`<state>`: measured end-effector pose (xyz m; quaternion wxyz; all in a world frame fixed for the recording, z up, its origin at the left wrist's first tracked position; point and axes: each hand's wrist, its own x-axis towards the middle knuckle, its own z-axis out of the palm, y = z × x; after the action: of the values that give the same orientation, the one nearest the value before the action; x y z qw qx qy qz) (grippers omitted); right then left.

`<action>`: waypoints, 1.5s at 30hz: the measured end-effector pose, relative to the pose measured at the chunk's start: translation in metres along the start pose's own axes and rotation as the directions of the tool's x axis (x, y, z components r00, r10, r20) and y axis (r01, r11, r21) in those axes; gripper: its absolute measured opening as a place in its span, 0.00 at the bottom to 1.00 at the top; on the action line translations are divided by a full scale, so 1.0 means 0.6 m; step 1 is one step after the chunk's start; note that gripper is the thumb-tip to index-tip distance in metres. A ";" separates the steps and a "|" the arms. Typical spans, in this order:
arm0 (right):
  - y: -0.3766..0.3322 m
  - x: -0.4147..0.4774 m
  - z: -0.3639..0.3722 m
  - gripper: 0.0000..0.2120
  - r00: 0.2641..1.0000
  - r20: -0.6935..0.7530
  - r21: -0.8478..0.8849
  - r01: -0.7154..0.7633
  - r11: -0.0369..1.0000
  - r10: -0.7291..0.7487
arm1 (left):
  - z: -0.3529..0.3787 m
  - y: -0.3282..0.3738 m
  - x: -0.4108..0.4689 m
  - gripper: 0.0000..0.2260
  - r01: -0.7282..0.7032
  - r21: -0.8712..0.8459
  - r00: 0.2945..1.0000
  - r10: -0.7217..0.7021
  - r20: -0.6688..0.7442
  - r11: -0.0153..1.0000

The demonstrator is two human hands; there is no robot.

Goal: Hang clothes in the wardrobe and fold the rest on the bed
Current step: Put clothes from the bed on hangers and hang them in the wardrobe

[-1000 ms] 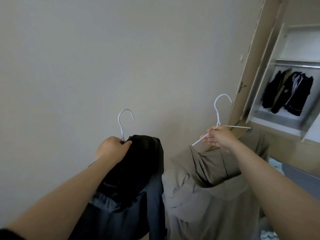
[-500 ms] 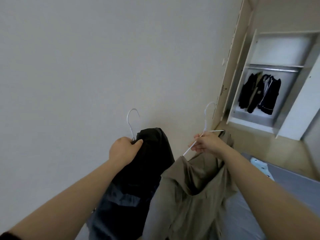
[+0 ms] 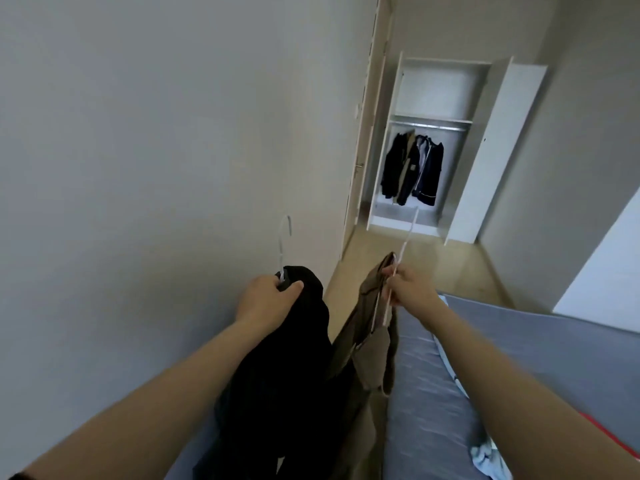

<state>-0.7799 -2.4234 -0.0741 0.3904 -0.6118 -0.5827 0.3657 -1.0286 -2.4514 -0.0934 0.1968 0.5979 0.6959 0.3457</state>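
The left hand's fingers curl round the left hanger and its black garment. The right hand pinches the right hanger, which carries a khaki garment. Both are beside the bed, well apart from the open wardrobe, where some clothes already hang. A blue cloth lies unfolded. The garments' lower ends are cut off.

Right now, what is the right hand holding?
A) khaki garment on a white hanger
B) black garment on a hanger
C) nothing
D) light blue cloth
A: the right hand pinches the white hanger that carries the khaki garment; the black garment is gripped by the left hand.
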 end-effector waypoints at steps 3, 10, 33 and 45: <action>0.014 0.043 -0.015 0.12 0.996 -0.041 -0.067 0.072 0.995 -0.074 | 0.032 0.015 0.053 0.22 -0.016 -0.005 1.000 0.016 0.017 1.000; 0.022 0.162 -0.070 0.12 0.973 -0.127 -0.106 0.180 0.978 -0.193 | 0.105 0.067 0.190 0.22 -0.032 0.035 0.999 0.031 0.042 0.999; 0.038 0.637 -0.227 0.12 0.902 -0.431 0.034 -0.009 0.999 0.023 | 0.322 0.261 0.681 0.19 -0.189 -0.171 0.962 0.217 0.163 0.967; 0.099 0.933 -0.322 0.12 0.894 -0.448 0.074 0.018 0.997 0.017 | 0.498 0.354 0.947 0.18 -0.139 -0.156 0.957 0.173 0.233 0.978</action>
<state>-0.5501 -1.8753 -0.0409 0.5373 -0.6641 -0.4628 0.2367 -0.7930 -1.8178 -0.0662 0.2943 0.6742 0.5912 0.3306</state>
